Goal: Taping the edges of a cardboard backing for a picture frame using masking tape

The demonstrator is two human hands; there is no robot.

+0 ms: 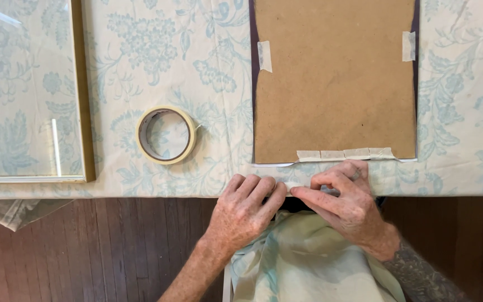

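A brown backing board (335, 78) lies on a floral tablecloth (197, 45), over a dark sheet that shows at its side edges. Tape pieces hold its left side, right side and bottom edge (345, 154). My left hand (244, 210) and my right hand (339, 198) meet at the table's near edge, just below the board. Between their fingertips is a small piece of pale masking tape (293, 186), pinched by both. A roll of masking tape (166, 135) rests on the cloth to the left of the board.
A gold-edged frame with a glass pane (84, 112) lies at the far left of the table. The cloth hangs over the near edge onto my lap (303, 263). Dark wooden floor (85, 251) shows below.
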